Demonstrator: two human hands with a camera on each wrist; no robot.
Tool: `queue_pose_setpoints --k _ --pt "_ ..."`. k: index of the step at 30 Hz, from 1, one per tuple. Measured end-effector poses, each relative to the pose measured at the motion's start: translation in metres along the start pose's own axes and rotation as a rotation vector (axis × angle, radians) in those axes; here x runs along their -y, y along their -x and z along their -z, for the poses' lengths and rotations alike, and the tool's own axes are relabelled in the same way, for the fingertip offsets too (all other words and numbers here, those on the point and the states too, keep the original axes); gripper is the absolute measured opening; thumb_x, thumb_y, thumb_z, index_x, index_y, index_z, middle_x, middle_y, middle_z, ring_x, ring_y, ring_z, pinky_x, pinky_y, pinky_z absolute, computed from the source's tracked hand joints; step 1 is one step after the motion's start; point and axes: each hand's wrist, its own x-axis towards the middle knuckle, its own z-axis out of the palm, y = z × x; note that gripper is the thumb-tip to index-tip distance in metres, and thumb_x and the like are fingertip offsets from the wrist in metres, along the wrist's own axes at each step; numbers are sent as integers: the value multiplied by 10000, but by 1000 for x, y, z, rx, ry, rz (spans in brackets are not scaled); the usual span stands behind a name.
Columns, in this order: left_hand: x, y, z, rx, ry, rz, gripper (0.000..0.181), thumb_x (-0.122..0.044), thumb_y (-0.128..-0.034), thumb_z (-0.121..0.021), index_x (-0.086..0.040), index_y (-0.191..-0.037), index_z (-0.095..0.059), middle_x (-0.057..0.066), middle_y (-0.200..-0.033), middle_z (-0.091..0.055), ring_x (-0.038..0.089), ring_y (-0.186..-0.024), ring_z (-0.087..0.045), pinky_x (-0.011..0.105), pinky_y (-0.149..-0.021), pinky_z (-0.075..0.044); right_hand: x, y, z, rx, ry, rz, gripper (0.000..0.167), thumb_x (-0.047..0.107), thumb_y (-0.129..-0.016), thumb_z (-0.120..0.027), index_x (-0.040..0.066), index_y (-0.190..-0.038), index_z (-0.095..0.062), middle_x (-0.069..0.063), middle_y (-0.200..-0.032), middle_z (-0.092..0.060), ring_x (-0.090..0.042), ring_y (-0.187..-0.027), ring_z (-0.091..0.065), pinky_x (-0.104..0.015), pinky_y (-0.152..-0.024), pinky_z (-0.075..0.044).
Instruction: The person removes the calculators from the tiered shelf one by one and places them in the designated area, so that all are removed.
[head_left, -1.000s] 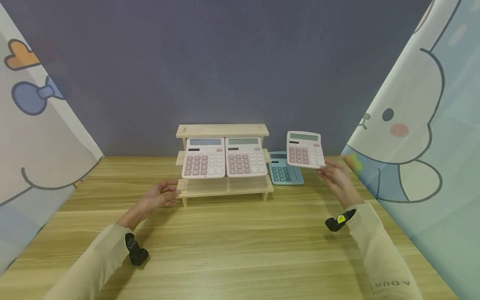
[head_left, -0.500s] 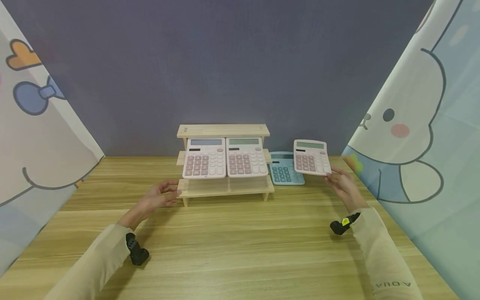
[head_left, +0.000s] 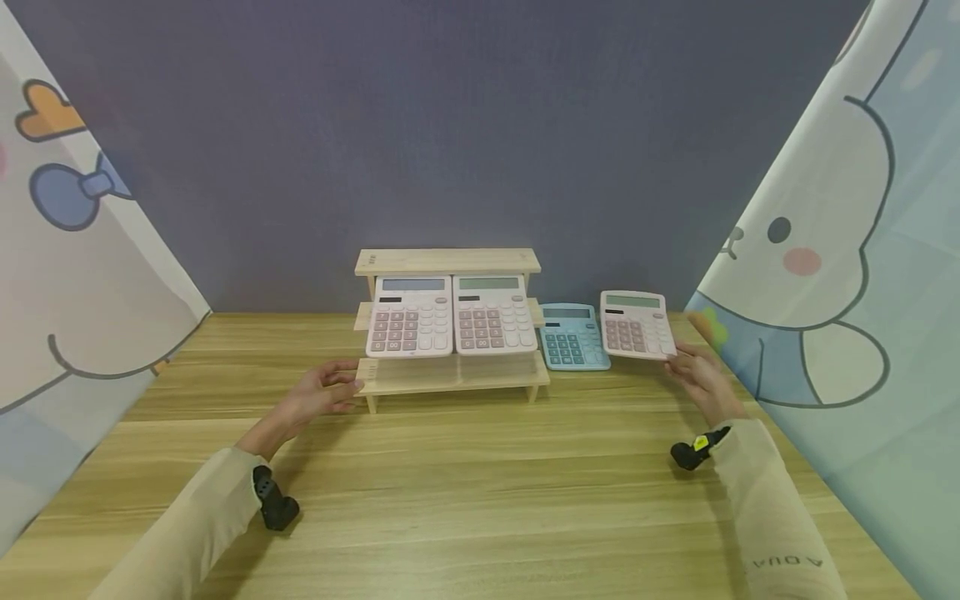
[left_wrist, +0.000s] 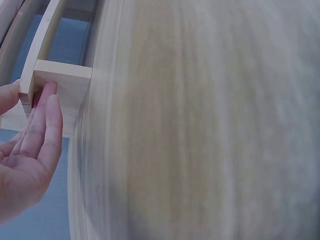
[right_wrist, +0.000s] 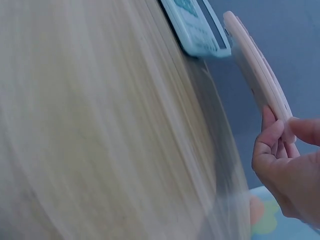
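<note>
My right hand [head_left: 702,379] pinches a pink calculator [head_left: 637,325] by its lower right corner. In the right wrist view the pink calculator [right_wrist: 260,75] is seen edge-on, tilted and raised off the table, thumb on one side and fingers on the other. Just left of it a blue calculator [head_left: 573,337] lies on the table. Two more pink calculators, one left [head_left: 409,317] and one right [head_left: 495,315], lean side by side on a tiered wooden rack [head_left: 450,379]. My left hand [head_left: 321,392] grips the left end of the rack's lowest shelf, thumb above and fingers beneath in the left wrist view.
The wood-grain table [head_left: 480,492] stretches out in front of the rack. A dark grey wall [head_left: 480,125] rises behind it. Printed cartoon panels stand at the left [head_left: 82,275] and right [head_left: 832,275] sides.
My right hand has moved right and down with the pink calculator, from partly covering the blue calculator to beside it. My left hand has stayed at the rack.
</note>
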Motion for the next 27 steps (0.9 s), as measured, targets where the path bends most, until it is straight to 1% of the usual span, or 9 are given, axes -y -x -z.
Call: queue_pose_setpoints --k 2,4,7,9,12,16,21,24,27 --pt "0 0 0 -5 4 4 644 -234 -921 -556 48 -1399 -229 289 -1303 -368 175 -997 -559 351 -846 -541 0 0 4 -11 -25 -12 308 -126 -907 -382 10 -1183 -372 13 -873 -610 -84 -766 -589 -181 -701 -514" --pt "0 -1 0 -6 6 9 653 -240 -917 -563 44 -1401 -229 285 -1305 -368 167 -992 -562 346 -845 -542 0 0 7 -23 -37 -22 254 -125 -903 -397 37 -1097 -426 11 -866 -612 -89 -760 -593 -185 -695 -515" --pt "0 -1 0 -7 7 13 657 -244 -914 -568 39 -1402 -232 279 -1306 -369 158 -986 -562 345 -845 -542 1 0 11 -39 -34 -33 245 -124 -902 -407 60 -1055 -456 7 -854 -614 -94 -751 -594 -194 -682 -516" --pt "0 -1 0 -5 2 10 658 -244 -917 -564 41 -1404 -227 282 -1309 -365 160 -993 -558 347 -847 -541 1 0 13 -50 -31 -40 241 -120 -901 -416 60 -1053 -466 0 -847 -618 -97 -745 -595 -200 -676 -516" --pt "0 0 -1 -6 1 10 651 -237 -919 -561 41 -1403 -227 285 -1311 -360 165 -998 -553 350 -850 -540 2 -1 15 -72 -40 -59 264 -129 -896 -420 54 -1082 -458 -8 -837 -619 -107 -742 -597 -212 -671 -518" --pt "-1 0 -2 -10 8 17 648 -227 -917 -564 47 -1399 -230 290 -1323 -349 154 -991 -556 344 -855 -537 2 -2 19 -80 -28 -77 314 -150 -889 -404 36 -1141 -417 -1 -841 -606 -112 -746 -595 -212 -672 -518" --pt "-1 0 -2 -18 17 25 633 -207 -919 -560 53 -1395 -234 298 -1321 -342 140 -962 -568 334 -845 -541 1 -5 24 -48 25 -77 366 -145 -898 -389 -8 -1235 -355 7 -854 -619 -99 -753 -592 -198 -666 -514" --pt "-1 0 -2 -16 19 22 632 -200 -923 -552 65 -1395 -225 311 -1322 -333 147 -958 -570 334 -842 -542 1 -6 26 -42 69 -90 409 -135 -903 -378 -18 -1286 -292 21 -852 -623 -87 -760 -590 -189 -673 -510" --pt "-2 0 -1 -17 19 23 629 -195 -925 -549 64 -1395 -223 315 -1325 -330 152 -963 -570 336 -843 -542 1 -8 28 -45 97 -112 518 -131 -904 -368 -34 -1378 -182 27 -848 -621 -84 -761 -587 -185 -678 -507"
